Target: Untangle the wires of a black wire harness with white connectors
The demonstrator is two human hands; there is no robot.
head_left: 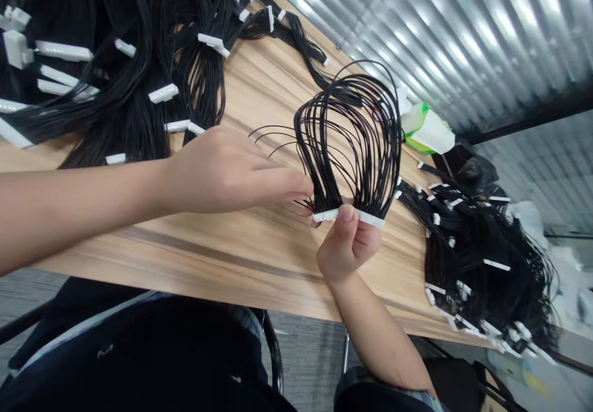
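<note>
Across the middle of the tabletop (231,257), the left hand (222,174) pinches black wires (352,128) just above a white connector (373,219), which the right hand (349,245) grips between thumb and fingers. The wires arch toward 12 o'clock in a loose, splayed loop. A hard tug could pull one free, and stray strands could snag the pile (482,264) at 3 o'clock.

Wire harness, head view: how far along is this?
In hand: one black wire harness, its white connector pinched by the right hand, left hand at its wires. Done and left: the upper-left heap and lower-right heap of harnesses; which is which cannot be told.
</note>
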